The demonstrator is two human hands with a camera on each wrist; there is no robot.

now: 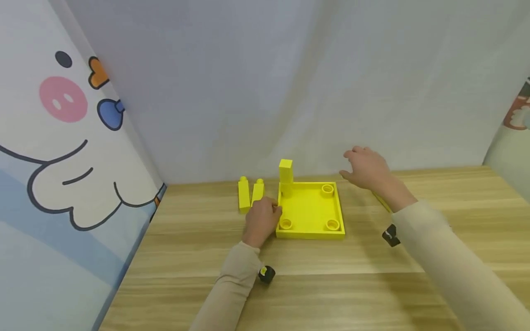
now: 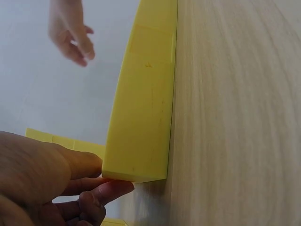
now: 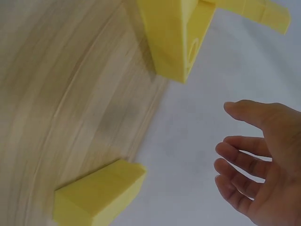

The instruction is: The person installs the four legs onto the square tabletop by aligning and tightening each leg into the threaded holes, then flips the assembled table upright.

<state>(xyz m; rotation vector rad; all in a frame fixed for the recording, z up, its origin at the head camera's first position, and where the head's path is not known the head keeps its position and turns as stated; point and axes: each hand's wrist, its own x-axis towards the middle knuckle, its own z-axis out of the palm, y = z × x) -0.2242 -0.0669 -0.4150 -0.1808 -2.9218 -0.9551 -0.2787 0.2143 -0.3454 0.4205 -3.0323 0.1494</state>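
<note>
A shallow yellow square tray with round corner sockets [image 1: 310,207] lies on the wooden table. One yellow square post [image 1: 286,172] stands upright in its back left socket; the other sockets hold nothing. My left hand [image 1: 262,220] pinches the tray's left side near the front corner, with the thumb at the rim and fingers against the outer wall. My right hand [image 1: 366,168] hovers to the right of the tray, fingers loosely bent and apart, holding nothing. Below its wrist lies another yellow post [image 3: 99,195], mostly hidden by the forearm in the head view.
Two more yellow posts, one long post [image 1: 244,197] and a second post [image 1: 258,189], lie left of the tray with round pegs pointing back. A pale curtain [image 1: 290,92] hangs behind the table [image 1: 323,285]. A cartoon-printed cloth [image 1: 62,151] covers the left side.
</note>
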